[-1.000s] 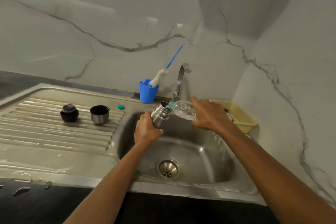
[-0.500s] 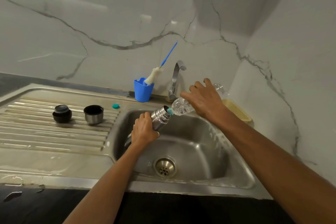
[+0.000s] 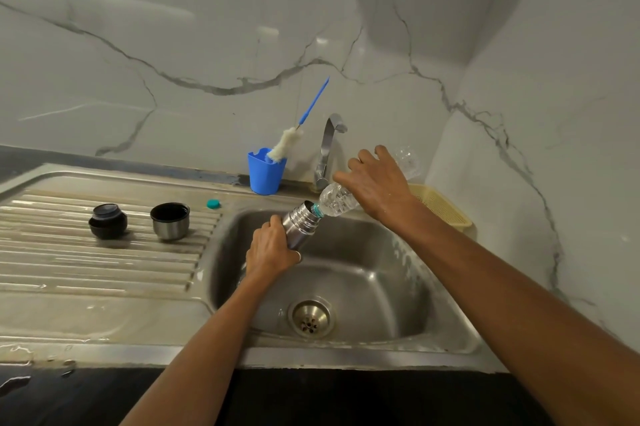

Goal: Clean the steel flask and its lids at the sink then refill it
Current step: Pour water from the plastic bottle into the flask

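Tipping plastic bottle [image 3: 337, 200] into steel flask [image 3: 299, 223] above the sink [image 3: 450, 339], centre of frame; looks like the refill step.

Grips the flask low on its body with the left hand [image 3: 272, 251], fingers wrapped round it, mouth angled up and right. Clamps the bottle in the right hand [image 3: 377, 188], neck pointing down-left and meeting the flask's rim. Sets both long axes on one diagonal, lower left to upper right, with the right hand nearer the mouth and probably steering the pour. Leaves open basin below for spills, but sits tight against the tap [image 3: 329, 148] just behind and the yellow basket [image 3: 440, 206] at right. Needs a reach left over the sink edge for the black inner lid [image 3: 107, 221] and steel cup lid [image 3: 169, 221] on the drainboard, well apart from the flask.
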A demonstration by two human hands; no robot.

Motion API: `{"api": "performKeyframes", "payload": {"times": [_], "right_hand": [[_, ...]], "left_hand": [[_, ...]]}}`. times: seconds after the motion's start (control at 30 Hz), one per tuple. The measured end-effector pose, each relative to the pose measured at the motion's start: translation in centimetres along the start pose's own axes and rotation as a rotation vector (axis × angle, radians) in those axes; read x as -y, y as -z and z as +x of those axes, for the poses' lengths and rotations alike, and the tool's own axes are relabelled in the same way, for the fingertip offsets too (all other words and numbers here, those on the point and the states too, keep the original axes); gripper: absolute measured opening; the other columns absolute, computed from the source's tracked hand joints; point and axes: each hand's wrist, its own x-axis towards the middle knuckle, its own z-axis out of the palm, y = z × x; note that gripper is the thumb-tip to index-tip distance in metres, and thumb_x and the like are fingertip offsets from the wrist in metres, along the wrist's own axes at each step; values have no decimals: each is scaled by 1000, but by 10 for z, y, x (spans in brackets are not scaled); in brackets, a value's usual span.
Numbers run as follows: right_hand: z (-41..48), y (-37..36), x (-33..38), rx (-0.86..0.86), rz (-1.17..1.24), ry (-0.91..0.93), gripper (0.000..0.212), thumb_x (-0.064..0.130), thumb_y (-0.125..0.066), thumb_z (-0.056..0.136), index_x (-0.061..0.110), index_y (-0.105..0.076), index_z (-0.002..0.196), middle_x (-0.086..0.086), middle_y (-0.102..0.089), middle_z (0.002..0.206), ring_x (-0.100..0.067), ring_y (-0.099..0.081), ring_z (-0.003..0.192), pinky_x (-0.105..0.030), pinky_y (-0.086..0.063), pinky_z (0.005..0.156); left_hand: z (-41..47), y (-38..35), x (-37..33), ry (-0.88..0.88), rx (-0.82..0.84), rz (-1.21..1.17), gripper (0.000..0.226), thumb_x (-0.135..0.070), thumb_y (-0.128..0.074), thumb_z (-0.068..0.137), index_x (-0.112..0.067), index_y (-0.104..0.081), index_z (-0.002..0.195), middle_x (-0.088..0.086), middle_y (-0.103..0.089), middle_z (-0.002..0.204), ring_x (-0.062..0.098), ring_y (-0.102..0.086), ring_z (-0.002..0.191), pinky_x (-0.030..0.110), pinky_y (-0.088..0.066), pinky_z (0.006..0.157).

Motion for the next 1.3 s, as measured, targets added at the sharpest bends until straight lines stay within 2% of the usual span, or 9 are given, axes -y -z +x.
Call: {"api": "performKeyframes", "payload": {"times": [0.17, 0.37, 0.67, 0.8, 1.0, 1.3], "right_hand": [[5, 6, 0, -10, -19, 15, 37, 21, -75, 91, 29, -58, 124, -4, -66, 113, -27, -56, 113, -45, -36, 101], [5, 12, 3, -6, -38, 45, 40, 26, -74, 93, 30, -58, 129, -4, -64, 119, -27, -54, 117, -47, -34, 105], [6, 14, 5, 7, -54, 35, 42, 27, -79, 88, 31, -60, 125, -4, -64, 118, -26, -54, 117, -52, -31, 108], [8, 16, 5, 8, -87, 51, 47, 30, -79, 88, 32, -57, 130, -4, -62, 124, -27, -51, 121, -52, -31, 108], [9, 19, 7, 28, -123, 57, 48, 32, -78, 89, 32, -55, 131, -4, -62, 124, -28, -49, 122, -52, -29, 109], [11, 22, 7, 52, -155, 75, 50, 30, -77, 89, 32, -52, 132, -3, -61, 125, -28, -48, 123, -52, -28, 110]], "left_hand": [[1, -1, 0, -7, -4, -12, 70, -26, -88, 69, -12, -46, 123, 9, -56, 121, 28, -56, 108, 43, -51, 84], [1, -3, 2, -19, -21, -11, 70, -25, -89, 69, -12, -46, 123, 9, -56, 121, 25, -54, 106, 37, -47, 80], [1, -2, 2, -17, -9, -21, 71, -26, -89, 69, -11, -45, 123, 9, -56, 121, 27, -55, 108, 43, -53, 86], [2, -3, 4, -26, -16, -29, 71, -25, -89, 69, -11, -46, 122, 9, -56, 120, 27, -56, 106, 44, -54, 87], [3, -4, 5, -26, -20, -33, 70, -25, -89, 69, -11, -46, 122, 9, -57, 119, 26, -56, 104, 38, -51, 82], [3, -5, 6, -28, -27, -37, 71, -24, -90, 67, -12, -46, 121, 8, -58, 118, 25, -57, 103, 39, -53, 82]]}}
